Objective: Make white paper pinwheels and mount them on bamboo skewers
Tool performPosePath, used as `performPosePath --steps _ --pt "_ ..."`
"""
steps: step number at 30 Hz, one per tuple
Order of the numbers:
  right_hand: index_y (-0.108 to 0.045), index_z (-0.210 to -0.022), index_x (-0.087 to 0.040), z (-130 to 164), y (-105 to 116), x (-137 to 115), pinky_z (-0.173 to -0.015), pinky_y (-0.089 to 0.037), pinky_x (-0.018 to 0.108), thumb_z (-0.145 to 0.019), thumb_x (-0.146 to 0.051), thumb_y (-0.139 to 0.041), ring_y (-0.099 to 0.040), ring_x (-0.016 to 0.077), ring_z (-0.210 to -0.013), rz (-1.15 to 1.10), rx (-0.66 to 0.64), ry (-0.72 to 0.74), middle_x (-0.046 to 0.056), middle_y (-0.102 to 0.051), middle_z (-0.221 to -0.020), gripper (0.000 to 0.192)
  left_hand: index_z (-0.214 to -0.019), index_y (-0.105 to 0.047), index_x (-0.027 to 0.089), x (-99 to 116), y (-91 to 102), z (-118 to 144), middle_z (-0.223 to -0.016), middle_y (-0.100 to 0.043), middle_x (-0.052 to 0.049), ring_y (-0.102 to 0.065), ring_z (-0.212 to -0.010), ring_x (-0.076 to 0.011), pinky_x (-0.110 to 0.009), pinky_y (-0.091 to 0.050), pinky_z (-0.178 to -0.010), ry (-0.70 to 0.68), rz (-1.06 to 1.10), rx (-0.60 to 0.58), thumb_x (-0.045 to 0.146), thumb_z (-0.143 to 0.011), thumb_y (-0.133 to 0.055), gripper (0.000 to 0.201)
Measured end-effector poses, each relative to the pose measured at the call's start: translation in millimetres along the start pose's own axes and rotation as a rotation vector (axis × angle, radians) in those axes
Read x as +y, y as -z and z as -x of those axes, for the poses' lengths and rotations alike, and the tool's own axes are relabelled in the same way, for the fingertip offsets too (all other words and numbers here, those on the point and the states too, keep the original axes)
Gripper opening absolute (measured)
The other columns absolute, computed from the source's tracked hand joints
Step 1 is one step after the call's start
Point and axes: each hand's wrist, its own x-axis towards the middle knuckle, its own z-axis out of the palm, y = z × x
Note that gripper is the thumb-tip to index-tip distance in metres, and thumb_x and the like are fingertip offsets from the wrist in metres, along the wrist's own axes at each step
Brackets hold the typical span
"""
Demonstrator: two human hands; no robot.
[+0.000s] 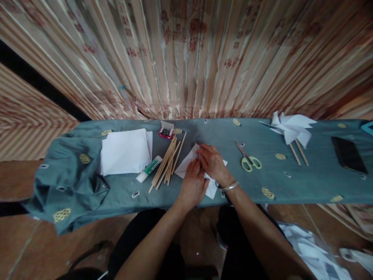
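Note:
A square of white paper [187,160] with fold lines lies turned cornerwise on the cloth, largely covered by my hands. My left hand [192,186] rests over its near left part, fingers bent together and pressing near the middle. From the right, my right hand [214,163] meets it, its fingertips closed on the paper near the top corner. The fingers of both hands touch, so what lies right under them is hidden. Just left of the paper are thin wooden sticks [166,163] in a loose bundle. Scissors [247,158] with yellow-green handles lie to the right.
A stack of white paper [125,151], a glue tube [149,169] and a small open box of dark pins [166,130] stand left. Paper pinwheels [291,126] on sticks and a black phone [349,154] lie right. A pleated curtain [186,58] hangs behind the cloth-covered table [303,186].

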Motion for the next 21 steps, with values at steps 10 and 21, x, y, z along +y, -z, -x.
performPosePath --steps 10,21 --pt "-0.067 -0.113 -0.012 -9.2 -5.7 -1.6 -0.1 -0.045 0.046 -0.095 -0.018 -0.035 -0.053 0.0292 -0.118 0.071 -0.02 -0.071 0.016 -0.06 -0.132 0.037 -0.134 -0.048 0.003 2.8 3.9 -0.3 -0.146 -0.044 -0.026 -0.036 -0.142 -0.0362 -0.055 -0.029 -0.119 0.021 0.02 -0.006 0.018 -0.086 -0.057 0.051" --pt "-0.061 -0.127 -0.012 -21.0 -13.4 2.6 -0.102 -0.042 0.049 -0.095 -0.016 -0.034 -0.052 0.0302 -0.119 0.156 -0.059 -0.079 0.018 -0.055 -0.138 0.042 -0.136 -0.045 0.007 2.4 1.9 -0.1 -0.147 -0.043 -0.024 -0.033 -0.144 -0.0349 -0.058 -0.031 -0.117 0.017 0.025 0.007 0.018 -0.086 -0.055 0.051"
